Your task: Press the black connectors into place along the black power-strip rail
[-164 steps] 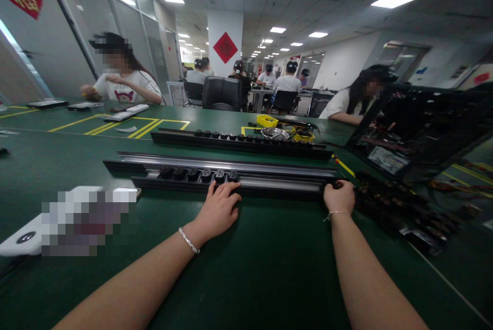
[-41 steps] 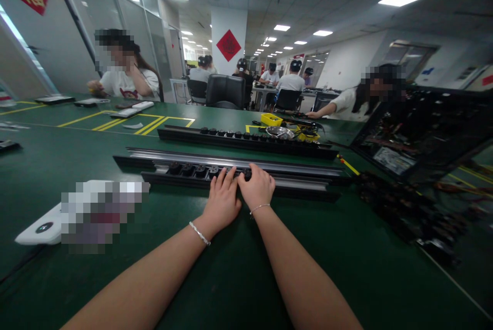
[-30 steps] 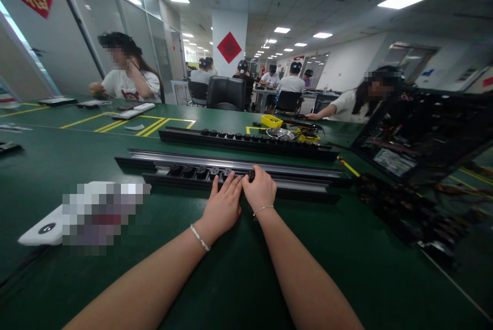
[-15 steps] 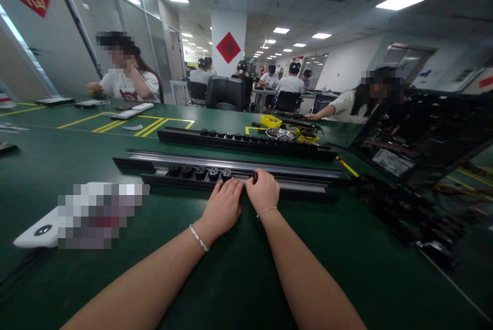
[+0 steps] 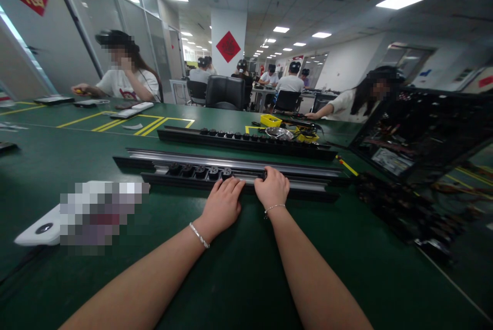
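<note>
A long black rail (image 5: 181,181) with a silvery channel lies across the green table in front of me. Several black round wheel-like pieces (image 5: 200,172) sit in a row in its left half. My left hand (image 5: 224,200) grips the rail's near wall, fingers laid over the top edge just right of that row; its thumb is mostly hidden. To its right, my right hand (image 5: 272,187) is closed around a small dark piece (image 5: 265,174) at the channel. Most of this piece is covered by the fingers.
A second black rail (image 5: 131,163) lies right behind, and another rail (image 5: 173,136) with wheel-like pieces farther back. A white device (image 5: 36,232) is at left, a dark panel (image 5: 416,130) and clustered black parts (image 5: 408,207) at right. Yellow trays (image 5: 270,120) and co-workers stand beyond.
My right hand has slid a short way right along the rail with the small dark piece. The left hand has barely moved. The co-worker at left has moved a hand outward.
</note>
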Demonstrator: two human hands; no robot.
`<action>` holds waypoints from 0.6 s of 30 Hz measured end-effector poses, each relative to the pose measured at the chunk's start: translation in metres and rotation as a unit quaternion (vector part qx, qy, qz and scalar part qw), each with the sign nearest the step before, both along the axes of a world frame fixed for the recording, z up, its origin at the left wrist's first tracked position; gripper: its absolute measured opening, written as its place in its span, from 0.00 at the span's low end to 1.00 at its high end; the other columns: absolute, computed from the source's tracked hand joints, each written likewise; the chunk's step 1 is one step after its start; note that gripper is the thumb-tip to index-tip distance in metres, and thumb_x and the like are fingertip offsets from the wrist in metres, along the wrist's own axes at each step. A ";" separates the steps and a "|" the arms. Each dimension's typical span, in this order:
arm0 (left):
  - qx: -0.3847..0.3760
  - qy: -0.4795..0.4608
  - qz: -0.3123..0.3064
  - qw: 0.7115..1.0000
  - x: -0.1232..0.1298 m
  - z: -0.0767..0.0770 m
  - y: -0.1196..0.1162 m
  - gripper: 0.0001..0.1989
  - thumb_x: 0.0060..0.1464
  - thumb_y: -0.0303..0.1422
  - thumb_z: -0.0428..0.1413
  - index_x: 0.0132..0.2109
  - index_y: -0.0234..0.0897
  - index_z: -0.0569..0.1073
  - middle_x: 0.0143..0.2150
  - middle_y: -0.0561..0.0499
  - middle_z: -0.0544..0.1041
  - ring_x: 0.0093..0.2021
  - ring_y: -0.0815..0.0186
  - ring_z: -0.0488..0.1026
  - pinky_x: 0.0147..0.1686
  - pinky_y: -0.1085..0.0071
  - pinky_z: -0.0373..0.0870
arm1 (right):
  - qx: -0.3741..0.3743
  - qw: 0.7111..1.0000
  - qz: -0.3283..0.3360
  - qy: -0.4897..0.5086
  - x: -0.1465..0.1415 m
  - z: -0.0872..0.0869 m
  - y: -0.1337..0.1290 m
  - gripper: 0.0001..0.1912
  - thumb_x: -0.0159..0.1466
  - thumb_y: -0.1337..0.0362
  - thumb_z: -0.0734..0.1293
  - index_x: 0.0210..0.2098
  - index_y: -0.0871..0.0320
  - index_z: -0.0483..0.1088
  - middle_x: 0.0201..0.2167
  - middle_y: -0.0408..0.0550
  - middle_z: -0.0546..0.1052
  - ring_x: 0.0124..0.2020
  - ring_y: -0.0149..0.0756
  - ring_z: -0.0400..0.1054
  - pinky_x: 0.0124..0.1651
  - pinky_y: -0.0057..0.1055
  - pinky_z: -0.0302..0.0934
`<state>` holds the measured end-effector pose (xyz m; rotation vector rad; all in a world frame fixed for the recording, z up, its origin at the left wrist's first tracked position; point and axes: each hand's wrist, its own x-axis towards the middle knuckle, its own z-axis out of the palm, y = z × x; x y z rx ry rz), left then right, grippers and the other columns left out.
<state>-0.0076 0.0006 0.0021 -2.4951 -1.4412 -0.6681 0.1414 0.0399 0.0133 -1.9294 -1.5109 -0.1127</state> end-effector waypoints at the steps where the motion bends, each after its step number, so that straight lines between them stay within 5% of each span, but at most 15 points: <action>1: 0.001 -0.001 0.000 1.000 0.000 0.000 0.000 0.25 0.52 0.28 0.49 0.59 0.39 0.61 0.59 0.47 0.67 0.60 0.60 0.60 0.61 0.57 0.52 | -0.002 1.000 -0.003 0.000 0.002 0.000 0.000 0.24 0.54 0.65 0.60 0.50 0.59 0.68 0.49 0.53 0.73 0.52 0.44 0.62 0.58 0.41 0.45; 18: 0.002 -0.005 0.003 1.000 0.000 0.000 0.000 0.25 0.53 0.28 0.49 0.59 0.39 0.61 0.59 0.47 0.68 0.60 0.60 0.60 0.61 0.58 0.52 | -0.067 0.998 -0.008 0.015 0.017 0.009 -0.007 0.27 0.56 0.60 0.60 0.55 0.55 0.63 0.54 0.50 0.69 0.54 0.45 0.59 0.55 0.40 0.51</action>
